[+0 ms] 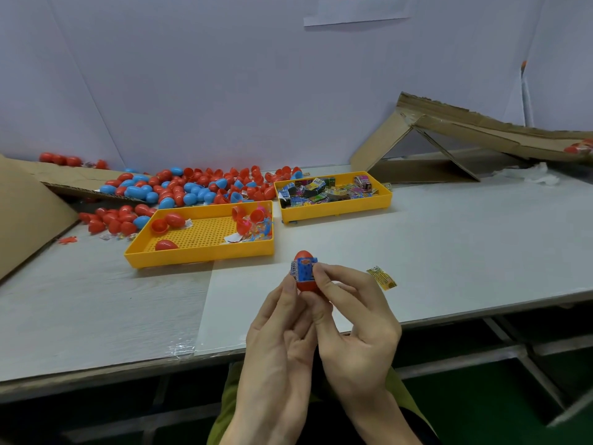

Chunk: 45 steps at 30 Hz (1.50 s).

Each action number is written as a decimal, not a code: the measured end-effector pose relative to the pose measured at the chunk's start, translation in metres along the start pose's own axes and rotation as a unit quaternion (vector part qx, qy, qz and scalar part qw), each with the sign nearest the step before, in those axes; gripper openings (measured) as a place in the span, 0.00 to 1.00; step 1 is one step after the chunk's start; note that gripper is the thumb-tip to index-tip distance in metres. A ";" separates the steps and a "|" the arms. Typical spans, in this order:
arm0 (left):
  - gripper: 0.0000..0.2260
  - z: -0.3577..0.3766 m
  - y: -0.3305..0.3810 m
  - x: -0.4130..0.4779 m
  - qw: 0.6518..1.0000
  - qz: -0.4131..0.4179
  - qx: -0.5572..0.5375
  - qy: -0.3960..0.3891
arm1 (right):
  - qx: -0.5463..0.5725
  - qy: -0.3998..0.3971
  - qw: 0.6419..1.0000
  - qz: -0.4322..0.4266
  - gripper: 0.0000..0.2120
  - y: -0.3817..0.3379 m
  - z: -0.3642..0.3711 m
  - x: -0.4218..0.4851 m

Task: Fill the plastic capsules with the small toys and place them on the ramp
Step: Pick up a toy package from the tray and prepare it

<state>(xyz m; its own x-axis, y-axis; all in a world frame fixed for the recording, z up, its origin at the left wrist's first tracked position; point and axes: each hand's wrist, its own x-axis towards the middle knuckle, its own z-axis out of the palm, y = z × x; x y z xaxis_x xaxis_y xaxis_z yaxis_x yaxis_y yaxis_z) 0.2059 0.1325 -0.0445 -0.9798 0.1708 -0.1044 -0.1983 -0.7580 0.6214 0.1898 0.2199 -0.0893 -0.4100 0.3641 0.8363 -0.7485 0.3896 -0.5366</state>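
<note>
Both my hands hold one red egg-shaped capsule upright above the table's front edge. A blue printed packet lies across its front. My left hand pinches it from the left and my right hand from the right, thumb on the packet. The cardboard ramp slopes down to the right at the back right, with a red capsule on it at the frame's edge. A yellow packet lies on the table just right of my hands.
A yellow tray holds capsule halves and small toys. A second yellow tray holds printed packets. Several red and blue capsules are heaped behind the trays. A cardboard sheet leans at the left.
</note>
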 end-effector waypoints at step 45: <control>0.07 -0.026 0.099 0.006 0.631 0.297 0.681 -0.222 | 0.274 -0.250 0.834 0.408 0.16 -0.004 -0.024 0.028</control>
<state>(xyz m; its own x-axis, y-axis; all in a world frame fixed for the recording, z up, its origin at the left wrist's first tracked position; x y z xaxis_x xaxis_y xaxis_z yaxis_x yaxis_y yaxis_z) 0.1798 0.0421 -0.0039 -0.7064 0.4996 0.5014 0.7039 0.4223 0.5711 0.1937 0.2489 -0.0665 -0.9632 -0.1335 0.2334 -0.1831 -0.3100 -0.9329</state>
